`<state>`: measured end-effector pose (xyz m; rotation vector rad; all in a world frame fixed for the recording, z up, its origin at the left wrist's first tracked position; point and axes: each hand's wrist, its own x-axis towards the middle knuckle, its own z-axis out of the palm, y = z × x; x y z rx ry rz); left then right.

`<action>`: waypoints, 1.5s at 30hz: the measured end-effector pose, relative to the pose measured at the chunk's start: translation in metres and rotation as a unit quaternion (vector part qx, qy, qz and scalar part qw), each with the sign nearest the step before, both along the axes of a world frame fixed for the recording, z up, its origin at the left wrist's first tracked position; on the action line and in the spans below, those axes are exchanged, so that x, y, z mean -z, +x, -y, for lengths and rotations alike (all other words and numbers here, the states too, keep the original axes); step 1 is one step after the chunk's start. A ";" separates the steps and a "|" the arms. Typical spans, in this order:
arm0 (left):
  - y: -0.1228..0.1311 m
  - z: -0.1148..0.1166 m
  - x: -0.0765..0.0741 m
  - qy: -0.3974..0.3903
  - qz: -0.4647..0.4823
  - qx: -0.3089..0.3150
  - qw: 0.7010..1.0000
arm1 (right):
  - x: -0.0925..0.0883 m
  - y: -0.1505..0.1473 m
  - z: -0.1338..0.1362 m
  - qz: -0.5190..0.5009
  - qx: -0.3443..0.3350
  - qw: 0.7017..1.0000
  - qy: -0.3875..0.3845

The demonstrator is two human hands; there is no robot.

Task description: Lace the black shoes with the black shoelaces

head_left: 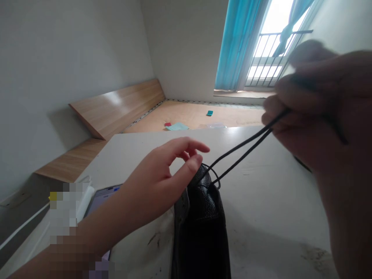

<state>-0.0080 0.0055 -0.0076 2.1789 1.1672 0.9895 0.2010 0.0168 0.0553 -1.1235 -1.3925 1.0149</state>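
A black textured-leather pouch (pixel 202 224) stands on the white table (pixel 261 201) at the lower middle. Its mouth is gathered tight at the top. My left hand (pixel 162 182) pinches that gathered top between thumb and fingers. Two strands of black drawstring cord (pixel 244 149) run taut from the pouch mouth up to the right. My right hand (pixel 316 112), close to the camera and blurred, is closed on the far end of the cord.
A phone or tablet with a lit screen (pixel 101 197) lies at the left of the table beside a white cable (pixel 23 228). Beyond the table lie a wooden floor (pixel 197 114) with small coloured items, a wooden ledge (pixel 116 108), and a barred window with a blue curtain (pixel 238 42).
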 end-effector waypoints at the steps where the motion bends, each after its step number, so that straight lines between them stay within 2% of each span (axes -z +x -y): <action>1: 0.001 0.001 0.000 0.015 0.022 -0.004 1.000 | 0.005 -0.005 -0.001 -0.002 -0.017 1.000 0.002; 4: 0.001 0.000 0.000 0.061 0.034 -0.018 0.997 | 0.031 -0.026 -0.006 -0.004 -0.132 0.989 -0.058; 7: -0.003 -0.004 0.003 0.087 -0.047 -0.028 0.995 | 0.058 -0.042 -0.015 0.037 -0.174 0.974 -0.138; 9: -0.006 -0.008 0.006 0.079 -0.098 -0.035 0.991 | 0.067 -0.046 -0.019 0.037 -0.186 0.968 -0.166; 14: -0.009 -0.015 0.009 0.037 -0.133 -0.047 0.989 | 0.067 -0.042 -0.021 0.021 -0.210 0.960 -0.184; 17: -0.009 -0.014 0.008 0.043 -0.139 -0.048 0.988 | 0.064 -0.041 -0.021 0.027 -0.242 0.951 -0.188; 21: -0.008 -0.012 0.007 0.040 -0.129 -0.062 0.989 | 0.066 -0.039 -0.024 0.041 -0.247 0.953 -0.173; 26: -0.008 -0.012 0.009 0.034 -0.113 -0.053 0.992 | 0.069 -0.033 -0.027 0.035 -0.308 0.939 -0.147; 31: -0.005 -0.011 0.008 0.024 -0.101 -0.047 0.994 | 0.073 -0.035 -0.028 0.021 -0.278 0.946 -0.166; 35: -0.004 -0.010 0.005 0.014 -0.084 -0.043 0.995 | 0.075 -0.038 -0.030 -0.092 -0.178 0.960 -0.193; 38: -0.004 -0.011 0.005 0.010 -0.085 -0.030 0.996 | 0.073 -0.037 -0.033 -0.193 -0.152 0.943 -0.222; 42: -0.004 -0.011 0.007 0.009 -0.068 -0.035 0.997 | 0.069 -0.038 -0.030 -0.266 -0.178 0.912 -0.255; 45: -0.003 -0.009 0.008 -0.003 -0.052 -0.036 0.998 | 0.066 -0.041 -0.026 -0.293 -0.176 0.903 -0.260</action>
